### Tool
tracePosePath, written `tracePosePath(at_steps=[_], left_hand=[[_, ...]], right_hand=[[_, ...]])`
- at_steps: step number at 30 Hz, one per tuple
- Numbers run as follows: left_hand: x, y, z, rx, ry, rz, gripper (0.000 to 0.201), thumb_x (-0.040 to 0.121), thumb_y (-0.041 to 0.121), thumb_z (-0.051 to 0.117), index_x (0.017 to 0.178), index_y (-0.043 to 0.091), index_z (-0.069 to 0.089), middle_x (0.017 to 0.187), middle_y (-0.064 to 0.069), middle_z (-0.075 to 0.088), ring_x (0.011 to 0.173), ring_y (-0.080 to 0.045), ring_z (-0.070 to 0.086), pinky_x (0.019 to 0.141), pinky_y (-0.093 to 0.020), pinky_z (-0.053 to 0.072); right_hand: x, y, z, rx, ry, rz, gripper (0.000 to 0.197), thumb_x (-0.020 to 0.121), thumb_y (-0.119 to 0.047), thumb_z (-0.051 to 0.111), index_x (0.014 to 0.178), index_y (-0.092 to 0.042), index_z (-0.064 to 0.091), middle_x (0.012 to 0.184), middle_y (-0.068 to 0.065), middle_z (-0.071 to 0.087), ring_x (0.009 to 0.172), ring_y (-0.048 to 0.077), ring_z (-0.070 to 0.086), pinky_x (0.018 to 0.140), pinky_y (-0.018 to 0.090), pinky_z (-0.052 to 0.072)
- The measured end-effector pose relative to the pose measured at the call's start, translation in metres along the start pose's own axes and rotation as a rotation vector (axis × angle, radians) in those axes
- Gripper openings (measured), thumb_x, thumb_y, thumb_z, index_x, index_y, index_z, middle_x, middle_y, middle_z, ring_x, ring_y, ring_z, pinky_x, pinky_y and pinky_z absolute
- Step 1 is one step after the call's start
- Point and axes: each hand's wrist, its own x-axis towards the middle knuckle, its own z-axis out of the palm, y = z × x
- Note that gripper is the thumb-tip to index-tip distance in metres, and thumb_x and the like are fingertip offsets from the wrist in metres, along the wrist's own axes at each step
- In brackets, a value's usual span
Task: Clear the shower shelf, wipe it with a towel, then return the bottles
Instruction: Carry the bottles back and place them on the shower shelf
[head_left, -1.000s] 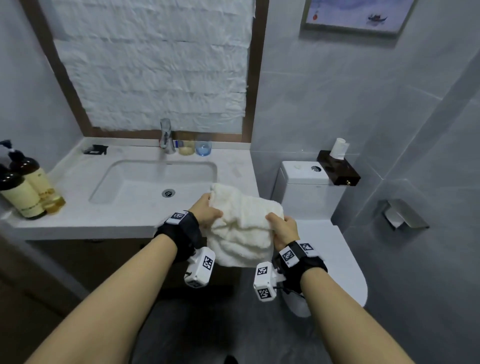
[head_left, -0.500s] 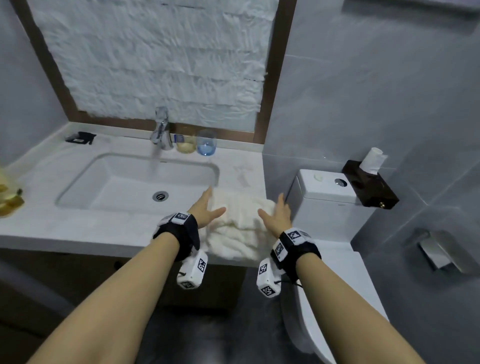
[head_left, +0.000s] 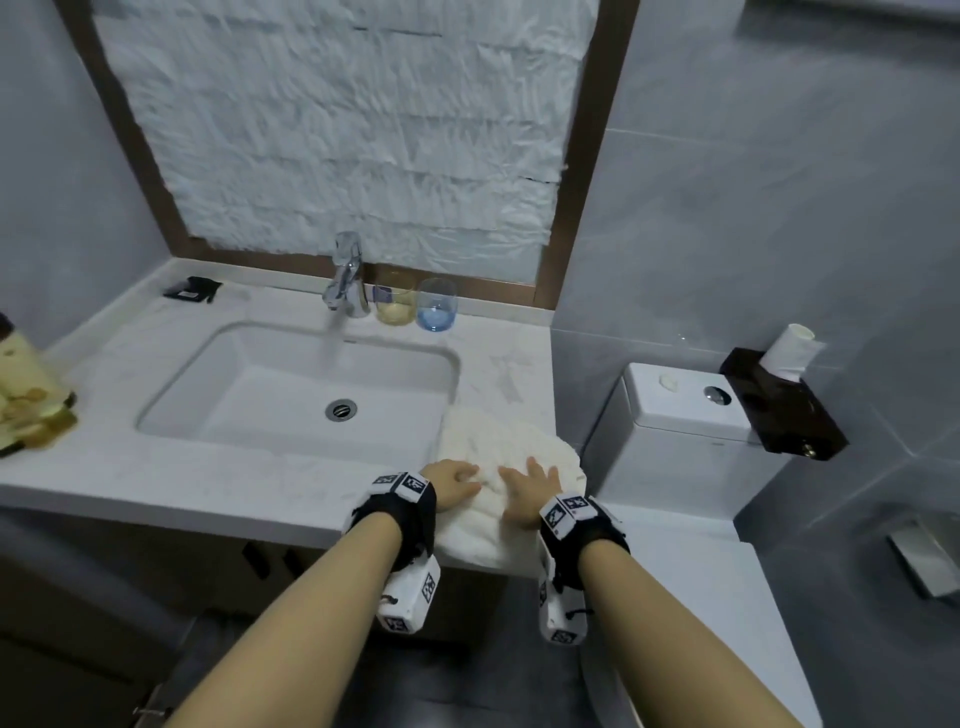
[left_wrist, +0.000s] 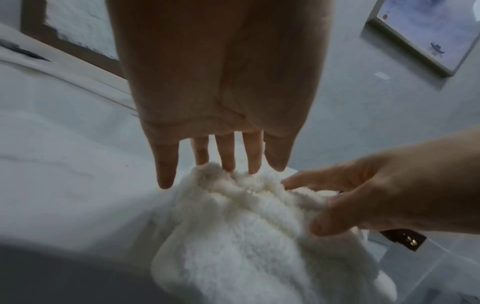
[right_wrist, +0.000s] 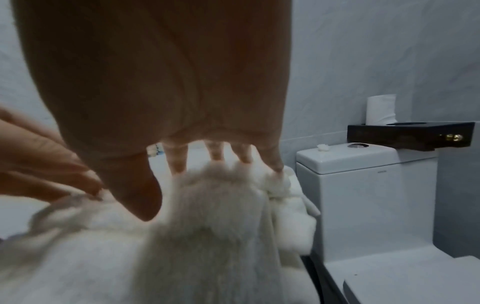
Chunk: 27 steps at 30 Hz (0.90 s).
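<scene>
The white surface around the sink fills the left and middle of the head view, and on its near right corner lies the towel, bunched and fluffy, its near edge hanging over the front lip. To the right of that corner stands the toilet, with a dark box on the far right of its tank and a paper roll standing in it.

Both hands are down on the towel, side by side. The left hand lies flat with straight fingers, tips touching the pile in the left wrist view and gripping nothing. The right hand is flat too, fingers spread and thumb out, pressing on the fabric rather than pinching it.

At the far left edge of the surface stand the bottles, amber with pale labels, blurred and partly cut off by the frame, well apart from the towel. Against the far wall by the tap sit a yellowish glass and a blue glass, with a small dark object at the far left.

So where does the job stand? The shower shelf is not in view, so whether it is wiped cannot be told. With the bottles parked here, the clearing looks done. The towel laid down suggests either the wipe is finished or it is being readied. Returning the bottles looks to be what remains.
</scene>
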Motion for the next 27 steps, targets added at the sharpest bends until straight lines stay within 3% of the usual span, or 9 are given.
tracePosePath(at_steps=[2, 4, 9, 14, 20, 25, 27], left_hand=[[-0.012, 0.0, -0.01, -0.11, 0.04, -0.024, 0.046, 0.093, 0.031, 0.05, 0.136, 0.014, 0.045, 0.143, -0.01, 0.046, 0.13, -0.024, 0.044, 0.108, -0.03, 0.031], [-0.028, -0.002, -0.026, -0.228, 0.082, -0.048, 0.043, 0.091, 0.029, 0.054, 0.131, 0.013, 0.051, 0.134, -0.012, 0.055, 0.121, -0.023, 0.052, 0.105, -0.031, 0.037], [-0.074, -0.034, -0.066, -0.418, 0.2, -0.113, 0.034, 0.09, 0.027, 0.056, 0.121, 0.014, 0.058, 0.122, -0.013, 0.062, 0.111, -0.024, 0.058, 0.094, -0.029, 0.042], [-0.127, -0.106, -0.086, -0.529, 0.322, -0.263, 0.033, 0.089, 0.026, 0.057, 0.119, 0.014, 0.058, 0.117, -0.015, 0.063, 0.108, -0.029, 0.059, 0.087, -0.031, 0.046], [-0.18, -0.207, -0.117, -0.663, 0.458, -0.427, 0.025, 0.09, 0.026, 0.055, 0.112, 0.014, 0.059, 0.105, -0.014, 0.068, 0.082, -0.021, 0.062, 0.051, -0.023, 0.04], [-0.2, -0.274, -0.156, -0.733, 0.547, -0.472, 0.021, 0.09, 0.023, 0.053, 0.109, 0.014, 0.059, 0.097, -0.006, 0.068, 0.075, -0.016, 0.061, 0.048, -0.021, 0.036], [-0.206, -0.297, -0.175, -0.745, 0.576, -0.478, 0.019, 0.091, 0.022, 0.053, 0.107, 0.015, 0.059, 0.098, -0.007, 0.067, 0.079, -0.017, 0.061, 0.049, -0.021, 0.037]], right_hand=[[-0.013, -0.009, -0.012, 0.06, 0.059, -0.013, 0.056, 0.09, -0.024, 0.049, 0.143, -0.021, 0.033, 0.147, 0.016, 0.033, 0.137, 0.033, 0.03, 0.113, 0.042, 0.026], [-0.025, -0.024, -0.024, 0.182, 0.096, -0.019, 0.052, 0.089, -0.024, 0.051, 0.139, -0.022, 0.04, 0.142, 0.014, 0.038, 0.13, 0.032, 0.041, 0.107, 0.037, 0.035], [-0.033, -0.093, -0.039, 0.335, 0.041, -0.191, 0.046, 0.087, -0.021, 0.056, 0.132, -0.016, 0.05, 0.142, 0.01, 0.043, 0.128, 0.025, 0.046, 0.102, 0.029, 0.039], [-0.031, -0.181, -0.022, 0.326, -0.047, -0.332, 0.042, 0.087, -0.021, 0.058, 0.128, -0.014, 0.054, 0.138, 0.007, 0.051, 0.126, 0.02, 0.049, 0.101, 0.027, 0.038], [-0.03, -0.288, 0.002, 0.321, -0.135, -0.405, 0.041, 0.087, -0.021, 0.057, 0.127, -0.015, 0.054, 0.128, 0.01, 0.058, 0.115, 0.025, 0.057, 0.096, 0.033, 0.047], [-0.018, -0.369, 0.009, 0.283, -0.139, -0.446, 0.04, 0.088, -0.019, 0.056, 0.128, -0.014, 0.054, 0.129, 0.01, 0.057, 0.105, 0.022, 0.057, 0.095, 0.031, 0.045], [-0.011, -0.4, 0.009, 0.288, -0.141, -0.455, 0.04, 0.089, -0.019, 0.055, 0.128, -0.014, 0.054, 0.13, 0.01, 0.057, 0.11, 0.023, 0.057, 0.097, 0.032, 0.044]])
